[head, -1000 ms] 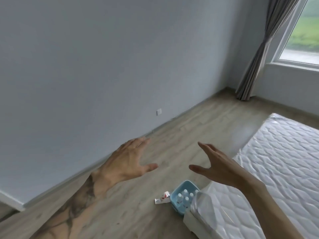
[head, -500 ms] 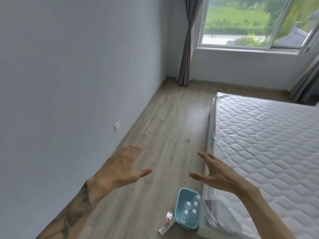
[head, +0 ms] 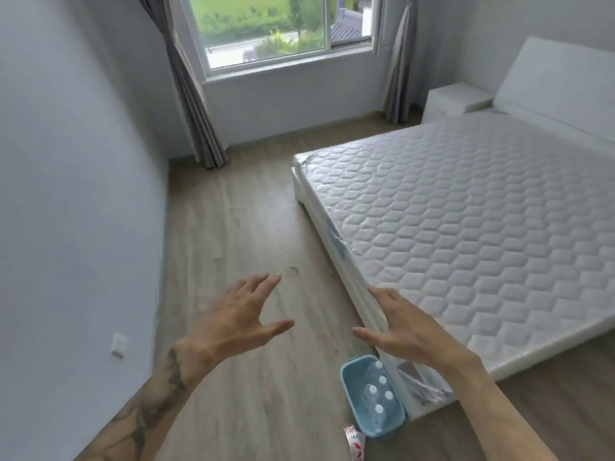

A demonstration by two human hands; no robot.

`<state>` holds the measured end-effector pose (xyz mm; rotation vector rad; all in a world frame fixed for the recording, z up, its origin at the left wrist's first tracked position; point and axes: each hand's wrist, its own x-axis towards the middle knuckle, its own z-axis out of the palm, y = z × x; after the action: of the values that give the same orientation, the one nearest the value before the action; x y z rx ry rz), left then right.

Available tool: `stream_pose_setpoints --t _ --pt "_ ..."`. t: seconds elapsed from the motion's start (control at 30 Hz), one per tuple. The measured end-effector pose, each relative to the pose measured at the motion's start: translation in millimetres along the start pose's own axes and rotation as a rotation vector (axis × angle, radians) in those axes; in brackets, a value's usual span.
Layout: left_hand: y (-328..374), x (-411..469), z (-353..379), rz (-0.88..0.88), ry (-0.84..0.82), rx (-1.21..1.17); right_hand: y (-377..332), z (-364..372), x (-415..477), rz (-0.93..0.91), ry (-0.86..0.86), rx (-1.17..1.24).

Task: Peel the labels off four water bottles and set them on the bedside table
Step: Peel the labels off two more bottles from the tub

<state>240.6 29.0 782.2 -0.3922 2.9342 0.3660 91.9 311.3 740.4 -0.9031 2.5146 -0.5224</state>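
A light blue basket [head: 349,390] stands on the wooden floor at the bed's near corner, holding several clear water bottles [head: 379,409] with white caps. A red-and-white label scrap [head: 355,444] lies on the floor just in front of it. My left hand [head: 233,321] and my right hand [head: 406,331] hover above the floor, fingers spread, palms down, holding nothing. The right hand is above and just behind the basket. A white bedside table [head: 456,99] stands far off by the headboard, at the back right.
A bed with a plastic-wrapped quilted mattress [head: 466,227] fills the right side. A grey wall [head: 66,194] runs along the left with a socket [head: 119,344]. A window [head: 276,24] with grey curtains [head: 189,94] is at the far end. Wooden floor strip [head: 239,234] lies between wall and bed.
The view has swung right from the wall to the window, bed and bedside table. Both hands stay open and spread in front of me; the basket remains low in view.
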Motion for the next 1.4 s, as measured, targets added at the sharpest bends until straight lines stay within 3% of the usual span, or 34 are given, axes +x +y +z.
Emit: stream_pose_setpoints --t 0.2,0.4,0.7,1.13,1.4 --pt "-29.6 105.7 1.3 0.332 -0.098 0.073 -7.6 24.3 5.6 0.316 0.12 0.097" --pt "-55.5 203.0 47.4 0.645 -0.243 0.09 -25.2 89.5 15.7 0.668 0.249 0.226" --pt "-56.6 274.8 169.2 0.883 -0.389 0.11 2.4 233.7 39.0 1.003 0.317 0.483" --pt "-78.1 347.6 601.8 1.103 -0.425 0.153 236.9 574.0 137.2 1.065 0.337 0.48" --pt "-85.3 391.0 797.4 1.19 -0.354 0.14 364.0 710.2 174.2 1.074 0.49 0.346"
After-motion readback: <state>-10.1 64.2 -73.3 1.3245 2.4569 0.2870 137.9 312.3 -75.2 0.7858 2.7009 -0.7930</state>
